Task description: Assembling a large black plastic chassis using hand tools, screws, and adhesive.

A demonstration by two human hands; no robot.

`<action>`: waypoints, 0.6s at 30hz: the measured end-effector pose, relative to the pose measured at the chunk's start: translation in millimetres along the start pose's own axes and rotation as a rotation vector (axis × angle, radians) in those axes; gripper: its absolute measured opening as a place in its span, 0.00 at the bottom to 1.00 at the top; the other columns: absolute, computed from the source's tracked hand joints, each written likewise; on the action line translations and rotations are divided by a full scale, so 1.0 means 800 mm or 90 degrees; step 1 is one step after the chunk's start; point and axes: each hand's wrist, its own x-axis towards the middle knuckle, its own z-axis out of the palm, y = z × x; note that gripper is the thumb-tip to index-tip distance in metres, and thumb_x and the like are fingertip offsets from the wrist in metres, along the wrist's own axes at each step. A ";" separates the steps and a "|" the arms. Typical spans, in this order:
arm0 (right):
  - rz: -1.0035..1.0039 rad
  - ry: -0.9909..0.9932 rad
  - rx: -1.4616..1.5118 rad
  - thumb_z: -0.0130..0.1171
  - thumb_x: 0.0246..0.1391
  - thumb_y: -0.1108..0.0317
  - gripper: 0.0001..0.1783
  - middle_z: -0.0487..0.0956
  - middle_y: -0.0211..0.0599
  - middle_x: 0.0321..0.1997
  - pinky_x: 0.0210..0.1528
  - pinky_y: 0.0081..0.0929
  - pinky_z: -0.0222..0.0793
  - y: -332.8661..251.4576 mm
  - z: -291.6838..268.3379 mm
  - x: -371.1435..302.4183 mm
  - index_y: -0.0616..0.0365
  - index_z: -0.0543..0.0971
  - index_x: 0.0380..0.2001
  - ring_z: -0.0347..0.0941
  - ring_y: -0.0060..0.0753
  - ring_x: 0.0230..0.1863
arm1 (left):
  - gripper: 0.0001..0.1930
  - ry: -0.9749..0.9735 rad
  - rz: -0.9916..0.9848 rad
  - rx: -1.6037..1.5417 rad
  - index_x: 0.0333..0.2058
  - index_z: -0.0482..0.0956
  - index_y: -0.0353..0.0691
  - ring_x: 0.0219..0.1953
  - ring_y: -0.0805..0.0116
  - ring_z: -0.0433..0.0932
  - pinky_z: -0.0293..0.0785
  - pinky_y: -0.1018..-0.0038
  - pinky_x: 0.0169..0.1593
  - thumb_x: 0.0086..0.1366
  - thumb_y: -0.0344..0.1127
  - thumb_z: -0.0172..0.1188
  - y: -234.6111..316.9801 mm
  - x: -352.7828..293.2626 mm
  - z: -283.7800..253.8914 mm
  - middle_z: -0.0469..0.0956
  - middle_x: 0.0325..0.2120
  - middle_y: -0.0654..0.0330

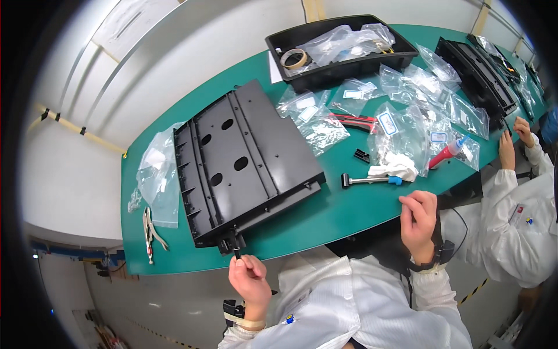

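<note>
The nearer left hand (251,283) has fingers pinched on a small black piece (236,252) at the near corner of the black ribbed panel (267,139) just beyond on the surface (302,232); the right hand (419,227) curls loosely, empty.

On a green desk (343,212), just beyond the left fingers (239,269), lies a large black panel (256,139) with four holes; to the left of those fingers are locking pliers (147,224) and a clear bag (158,186). Beyond the right fingers (421,202) lie a silver-shafted tool (369,180), white cloth (398,167), a small black part (361,155) and a red bottle (444,156); past these, labelled bags (401,139) and, farther off, a black tray (349,74).
</note>
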 end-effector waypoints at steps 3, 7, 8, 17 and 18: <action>0.003 0.004 -0.007 0.63 0.50 0.86 0.13 0.78 0.39 0.41 0.48 0.37 0.70 0.002 -0.002 -0.001 0.62 0.85 0.39 0.72 0.46 0.45 | 0.15 -0.018 -0.003 -0.008 0.29 0.65 0.43 0.19 0.74 0.59 0.54 0.75 0.23 0.78 0.41 0.46 -0.002 -0.002 0.005 0.64 0.18 0.64; 0.006 -0.010 -0.014 0.62 0.52 0.85 0.12 0.78 0.40 0.42 0.49 0.37 0.70 -0.003 -0.003 -0.001 0.62 0.84 0.40 0.72 0.47 0.46 | 0.15 -0.026 -0.017 -0.019 0.30 0.66 0.40 0.19 0.75 0.61 0.57 0.75 0.23 0.77 0.39 0.46 -0.006 -0.009 0.006 0.67 0.18 0.62; 0.000 -0.007 -0.015 0.62 0.52 0.85 0.12 0.78 0.40 0.42 0.49 0.37 0.70 -0.004 -0.003 0.000 0.62 0.84 0.40 0.72 0.47 0.46 | 0.15 -0.041 -0.019 -0.007 0.30 0.66 0.40 0.19 0.75 0.62 0.58 0.75 0.23 0.77 0.39 0.46 -0.003 -0.012 0.012 0.68 0.18 0.61; 0.004 -0.011 -0.027 0.61 0.54 0.85 0.12 0.78 0.42 0.44 0.52 0.39 0.69 -0.013 -0.004 -0.005 0.63 0.83 0.41 0.72 0.49 0.48 | 0.14 -0.126 -0.074 0.052 0.34 0.72 0.38 0.21 0.75 0.67 0.62 0.78 0.24 0.80 0.39 0.48 -0.015 -0.032 0.030 0.72 0.20 0.61; 0.003 -0.008 -0.030 0.61 0.54 0.85 0.12 0.78 0.42 0.44 0.52 0.39 0.69 -0.015 -0.003 -0.004 0.63 0.83 0.41 0.72 0.49 0.48 | 0.14 -0.139 -0.071 0.060 0.36 0.73 0.37 0.22 0.77 0.69 0.62 0.80 0.25 0.81 0.39 0.48 -0.019 -0.032 0.029 0.74 0.20 0.62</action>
